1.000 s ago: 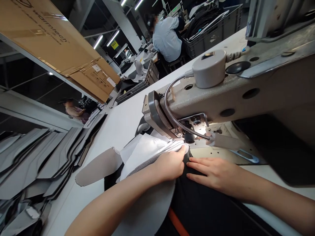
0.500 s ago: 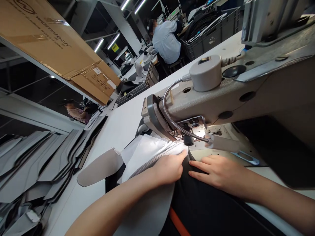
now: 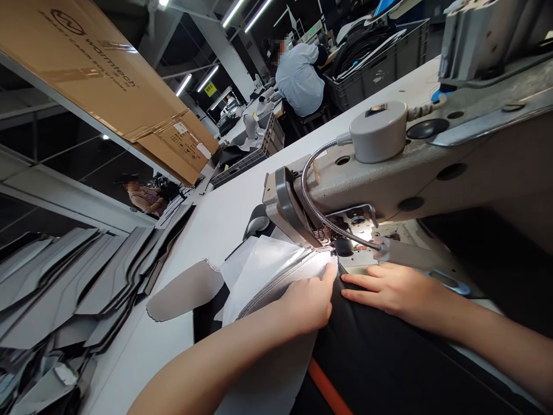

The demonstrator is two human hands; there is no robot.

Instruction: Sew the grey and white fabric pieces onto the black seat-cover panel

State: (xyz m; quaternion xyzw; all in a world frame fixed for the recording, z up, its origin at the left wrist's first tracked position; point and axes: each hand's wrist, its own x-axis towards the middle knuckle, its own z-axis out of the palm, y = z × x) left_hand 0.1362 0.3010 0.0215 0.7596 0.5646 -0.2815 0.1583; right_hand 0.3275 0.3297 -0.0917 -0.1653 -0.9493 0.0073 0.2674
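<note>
A sewing machine [image 3: 302, 202] reaches in from the right, its lit needle area over layered fabric. White and grey mesh fabric [image 3: 263, 271] lies left of the needle, black fabric [image 3: 380, 357] to the right and below. My left hand [image 3: 313, 300] is closed on the light fabric, its index finger pointing at the edge just below the presser foot. My right hand [image 3: 384, 288] lies with fingers spread on the black fabric beside it. A grey rounded piece [image 3: 185, 291] rests on the white table at left, and an orange strip [image 3: 326, 386] shows below my left hand.
Stacks of grey cut panels [image 3: 99, 271] cover the table's left side. A large cardboard box [image 3: 108, 75] stands at upper left. Crates [image 3: 380, 69] and a seated person in a light shirt [image 3: 301, 78] are behind the table; another person [image 3: 144, 196] is farther left.
The whole view has shifted, so machine, hands and fabric appear farther right. Both hands keep nearly the same places on the fabric.
</note>
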